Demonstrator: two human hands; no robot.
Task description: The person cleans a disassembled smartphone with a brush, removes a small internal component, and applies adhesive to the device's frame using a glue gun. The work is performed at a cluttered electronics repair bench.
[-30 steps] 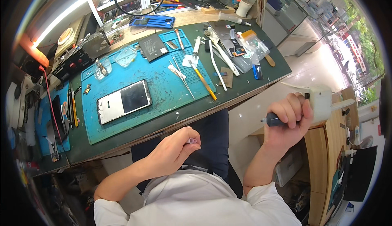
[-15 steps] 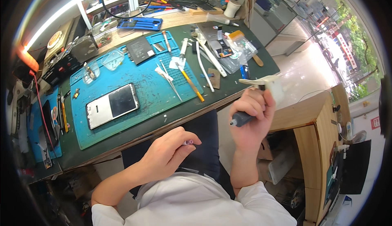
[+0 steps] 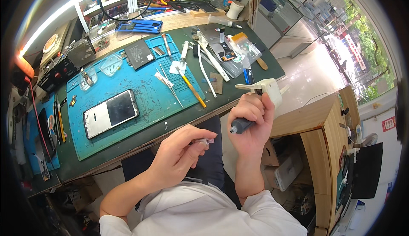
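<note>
My right hand [image 3: 251, 127] grips a white dispensing gun [image 3: 270, 90] fitted with a dark cartridge [image 3: 241, 124], whose pale tip points down and left. Just left of it, my left hand [image 3: 179, 153] pinches a small pale pinkish plastic piece [image 3: 207, 141], apparently a nozzle, between thumb and fingers; the two hands are apart. Beyond them, a phone [image 3: 122, 107] with a pale back and dark section lies on the blue repair mat [image 3: 85, 151]. A yellow-handled tool [image 3: 193, 91], tweezers and a syringe [image 3: 184, 50] lie toward the mat's right side.
The green-topped bench [image 3: 162, 138] also bears a battery [image 3: 139, 55], white brushes, a screen assembly [image 3: 220, 44] and plastic boxes. A black equipment unit [image 3: 58, 78] stands at back left, tool shelves behind. A wooden cabinet [image 3: 320, 116] and monitor [image 3: 367, 170] stand at right; a glass door is beyond.
My right hand has moved left and down with the gun, closer to my left hand. My left hand has turned slightly and risen, bringing the pale piece right. The view has shifted.
</note>
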